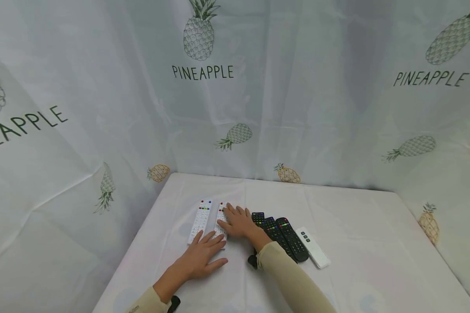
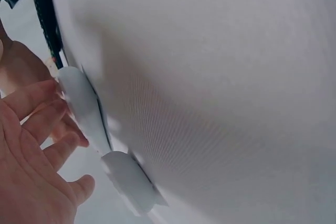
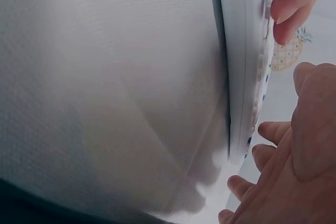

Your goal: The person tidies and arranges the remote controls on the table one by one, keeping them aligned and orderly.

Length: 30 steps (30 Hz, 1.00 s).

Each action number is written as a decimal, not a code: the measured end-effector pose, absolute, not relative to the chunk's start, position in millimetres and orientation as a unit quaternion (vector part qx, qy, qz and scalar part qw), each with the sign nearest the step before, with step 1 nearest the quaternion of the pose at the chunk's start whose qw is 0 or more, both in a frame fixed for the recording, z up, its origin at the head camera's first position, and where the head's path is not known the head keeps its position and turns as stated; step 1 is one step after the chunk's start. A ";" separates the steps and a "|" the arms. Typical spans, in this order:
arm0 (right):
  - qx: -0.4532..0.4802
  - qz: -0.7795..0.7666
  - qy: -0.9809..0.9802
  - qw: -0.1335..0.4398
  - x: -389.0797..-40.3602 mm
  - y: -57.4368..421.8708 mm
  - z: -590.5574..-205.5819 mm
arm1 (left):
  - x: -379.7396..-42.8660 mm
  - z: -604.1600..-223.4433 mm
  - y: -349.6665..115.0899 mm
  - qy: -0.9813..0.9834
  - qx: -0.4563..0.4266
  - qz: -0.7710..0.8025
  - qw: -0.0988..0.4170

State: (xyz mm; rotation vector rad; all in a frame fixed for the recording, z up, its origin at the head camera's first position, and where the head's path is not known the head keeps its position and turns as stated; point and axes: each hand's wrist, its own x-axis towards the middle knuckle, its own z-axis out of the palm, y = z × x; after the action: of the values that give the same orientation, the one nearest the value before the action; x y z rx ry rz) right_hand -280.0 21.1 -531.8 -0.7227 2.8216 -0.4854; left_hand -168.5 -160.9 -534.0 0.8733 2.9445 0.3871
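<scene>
Showing two white remotes [image 1: 200, 218] left of the black remotes [image 1: 278, 234]; left hand [image 1: 199, 258] and right hand [image 1: 239, 222], fingers extended over that white pair, contact hard to confirm; three-button remote [image 1: 314, 250] right of the black remotes.

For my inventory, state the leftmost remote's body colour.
The leftmost remote is white, clearest in the head view.

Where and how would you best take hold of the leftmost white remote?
Probably by the middle of its long edges, coming from the left: the leftmost white remote lies flat, long and narrow. To its right lies another white remote with the right hand over it, and the left hand is at the first one's near end.
</scene>
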 end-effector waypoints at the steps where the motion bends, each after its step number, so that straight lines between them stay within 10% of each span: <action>1: -0.246 -0.164 0.951 0.093 -279.8 21.2 -531.8 | -168.3 -534.2 -161.2 0.951 0.282 0.126 0.021; 30: -0.269 -0.157 0.950 0.035 -262.4 102.5 -509.3 | -148.1 -523.0 -137.8 0.924 0.359 0.118 -0.063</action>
State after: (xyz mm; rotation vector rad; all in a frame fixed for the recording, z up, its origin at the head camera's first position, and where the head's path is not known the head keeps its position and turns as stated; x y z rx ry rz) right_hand -262.4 102.5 -509.3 -0.8260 2.9191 -0.4825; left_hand -148.1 -137.8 -523.0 1.1757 3.0252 0.3854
